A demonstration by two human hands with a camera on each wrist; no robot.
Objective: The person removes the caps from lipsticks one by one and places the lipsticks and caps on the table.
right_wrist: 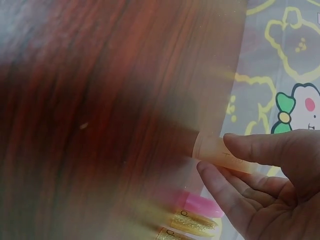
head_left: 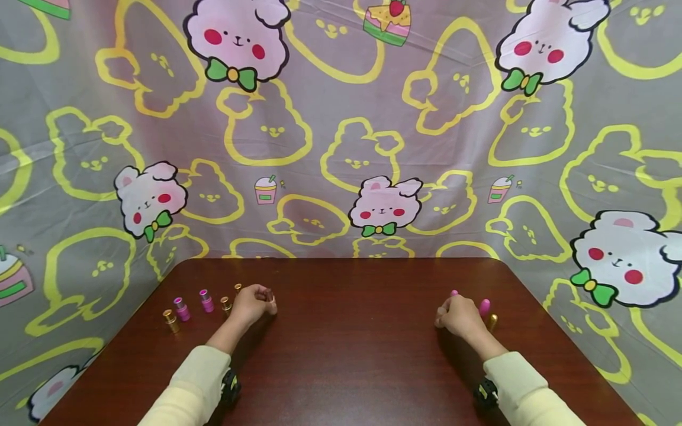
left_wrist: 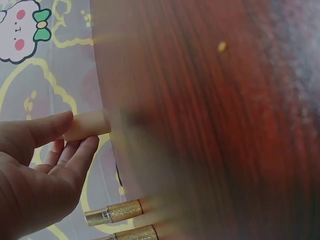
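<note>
My left hand (head_left: 253,305) pinches a pale peach cylinder (left_wrist: 89,126) between thumb and fingertips, near the table's left side. Beside that hand stand several lipstick tubes: a gold tube (head_left: 226,305), another gold tube (head_left: 238,288), a pink tube (head_left: 206,300), a second pink tube (head_left: 182,309) and an outer gold tube (head_left: 170,321). Over on the right, my right hand (head_left: 460,316) pinches a peach cap-like cylinder (right_wrist: 220,151) with faint lettering. Near it stand a pink rounded-top cap (head_left: 484,307) and a gold cap (head_left: 492,322). Whether either held piece touches the table, I cannot tell.
A dark reddish-brown wooden table (head_left: 354,355) lies under both hands. Behind it and at its sides hangs a patterned cloth (head_left: 319,106). Another pink tip (head_left: 454,293) shows just beyond my right hand, which partly hides it.
</note>
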